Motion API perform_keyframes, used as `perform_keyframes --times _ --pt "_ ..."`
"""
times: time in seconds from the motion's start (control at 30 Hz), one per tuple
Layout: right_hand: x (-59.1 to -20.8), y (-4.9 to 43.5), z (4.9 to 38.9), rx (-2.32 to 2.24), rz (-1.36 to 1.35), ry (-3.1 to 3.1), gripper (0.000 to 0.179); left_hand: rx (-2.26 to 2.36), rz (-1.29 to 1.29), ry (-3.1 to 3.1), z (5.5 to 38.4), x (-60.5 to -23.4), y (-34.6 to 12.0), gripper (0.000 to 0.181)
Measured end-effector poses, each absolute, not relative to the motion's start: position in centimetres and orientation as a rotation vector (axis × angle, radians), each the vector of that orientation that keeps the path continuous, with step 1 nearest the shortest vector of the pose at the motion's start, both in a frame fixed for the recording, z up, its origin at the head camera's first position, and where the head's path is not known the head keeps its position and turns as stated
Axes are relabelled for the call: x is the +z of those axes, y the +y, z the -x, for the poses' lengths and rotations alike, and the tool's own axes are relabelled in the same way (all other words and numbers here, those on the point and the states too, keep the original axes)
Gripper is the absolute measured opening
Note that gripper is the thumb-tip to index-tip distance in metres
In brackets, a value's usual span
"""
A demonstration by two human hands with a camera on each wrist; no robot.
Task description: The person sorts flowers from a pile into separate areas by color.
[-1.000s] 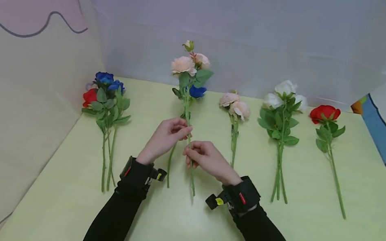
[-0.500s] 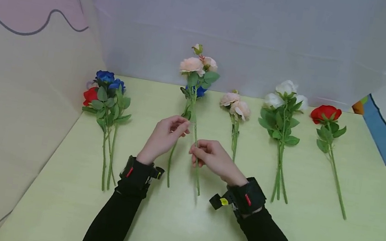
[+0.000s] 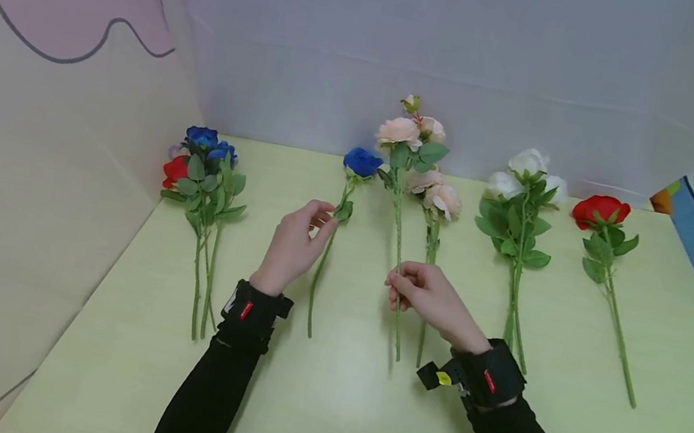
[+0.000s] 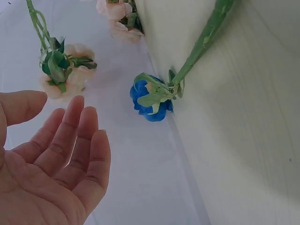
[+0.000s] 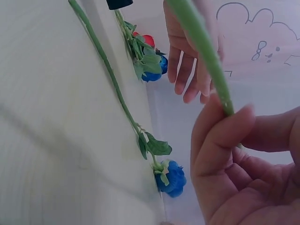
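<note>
My right hand [image 3: 435, 299] pinches the green stem of a pale pink artificial flower [image 3: 401, 134] between thumb and fingers, holding it raised above the table. In the right wrist view that stem [image 5: 206, 51] runs across the pinching fingers. My left hand [image 3: 298, 243] holds nothing; its fingers are loosely bent and parted, as the left wrist view [image 4: 70, 159] also shows. Nearest to it on the table is a single blue flower [image 3: 363, 162], its head towards the back edge. Behind the raised flower lie other pale pink flowers [image 3: 442, 200], partly covered by it.
Blue and red flowers [image 3: 203, 139] lie in a bunch at the left of the pale yellow table [image 3: 320, 405]. White flowers [image 3: 530, 162] and a red flower [image 3: 601, 210] lie to the right. A pale curtain [image 3: 318, 42] hangs along the back.
My right hand has carried the pale pink flower to the right, away from over the blue flower. My left hand has let go of its stem and stays near the blue flower.
</note>
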State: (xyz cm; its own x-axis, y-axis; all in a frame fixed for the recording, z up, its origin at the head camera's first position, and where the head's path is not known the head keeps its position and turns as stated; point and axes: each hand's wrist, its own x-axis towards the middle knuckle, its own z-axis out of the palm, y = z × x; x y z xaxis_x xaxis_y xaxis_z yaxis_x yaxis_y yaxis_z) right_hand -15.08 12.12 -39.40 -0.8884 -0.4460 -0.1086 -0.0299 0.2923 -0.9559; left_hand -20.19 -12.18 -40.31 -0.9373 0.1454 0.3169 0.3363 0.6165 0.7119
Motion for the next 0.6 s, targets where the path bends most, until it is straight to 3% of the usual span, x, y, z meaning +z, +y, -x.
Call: perform_keyframes --times 0.6 --pt "-40.6 15.4 14.7 -1.377 0.336 2.419 0.027 -1.217 0.402 -2.613 20.3 -40.3 -12.2 0.028"
